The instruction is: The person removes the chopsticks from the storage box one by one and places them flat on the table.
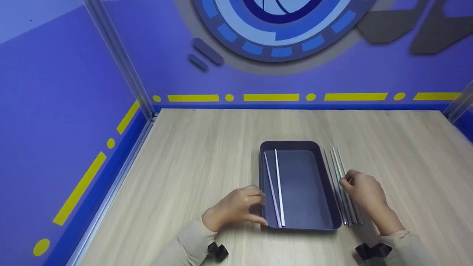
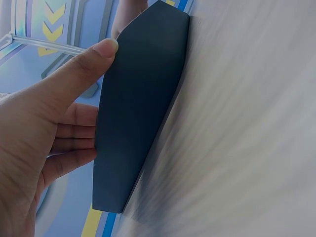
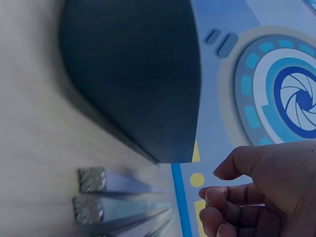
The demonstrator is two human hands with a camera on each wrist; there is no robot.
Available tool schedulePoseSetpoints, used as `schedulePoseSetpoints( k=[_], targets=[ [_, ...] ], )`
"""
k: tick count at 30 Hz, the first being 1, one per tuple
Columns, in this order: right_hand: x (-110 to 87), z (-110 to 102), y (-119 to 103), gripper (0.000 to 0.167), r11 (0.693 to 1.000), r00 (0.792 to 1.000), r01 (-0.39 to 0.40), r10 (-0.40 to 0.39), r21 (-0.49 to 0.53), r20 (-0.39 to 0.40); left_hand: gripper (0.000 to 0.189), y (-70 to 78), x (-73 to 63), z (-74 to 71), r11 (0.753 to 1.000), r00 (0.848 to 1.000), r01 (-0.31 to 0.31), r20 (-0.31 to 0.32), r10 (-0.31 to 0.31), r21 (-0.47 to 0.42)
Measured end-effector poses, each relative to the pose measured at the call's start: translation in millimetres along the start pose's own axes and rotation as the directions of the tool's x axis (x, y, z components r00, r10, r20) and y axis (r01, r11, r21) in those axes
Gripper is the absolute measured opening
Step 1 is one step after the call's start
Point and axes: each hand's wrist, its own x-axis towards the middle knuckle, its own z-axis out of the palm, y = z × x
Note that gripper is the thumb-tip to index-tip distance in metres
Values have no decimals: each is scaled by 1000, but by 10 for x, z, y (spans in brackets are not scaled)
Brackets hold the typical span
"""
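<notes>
A dark rectangular tray [image 1: 301,188] lies on the table, with two chopsticks [image 1: 279,192] along its left side, one silvery and one faintly purple. At the tray's near left corner, my left hand [image 1: 238,205] holds the rim. Its thumb [image 2: 106,48] is on the edge, and the fingertips are partly hidden by the wall. Several metal chopsticks [image 1: 334,173] with square ends [image 3: 89,210] lie side by side just right of the tray. Over them is my right hand [image 1: 364,188], fingers loosely bent, thumb apart from them, nothing seen between.
Wood-grain table [image 1: 203,147] surrounds the tray on every side. A blue wall [image 1: 166,74] with yellow marks stands behind it, and another blue panel [image 1: 66,129] with a metal strip borders the left.
</notes>
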Motion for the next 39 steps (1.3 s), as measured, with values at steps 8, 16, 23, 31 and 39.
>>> schedulePoseSetpoints(
  k=[8,16,23,31,39],
  targets=[
    [30,26,-111,18,1000,999,30,-30,2,-13,48,-9,0,11,1000,1000,-7,0,7,0],
    [48,71,-233,15,998,997,68,-68,7,-21,48,-13,-4,10,1000,1000,-16,-8,16,17],
    [67,116,-328,14,996,995,92,-92,8,-25,48,-7,1,-1,1000,1000,-5,6,5,12],
    [68,196,-431,13,993,993,116,-115,24,-15,47,4,7,-20,1000,1000,2,2,-2,1],
    [56,308,-540,14,990,990,139,-139,12,-8,48,4,5,-4,1000,1000,-4,-8,4,19]
  ],
)
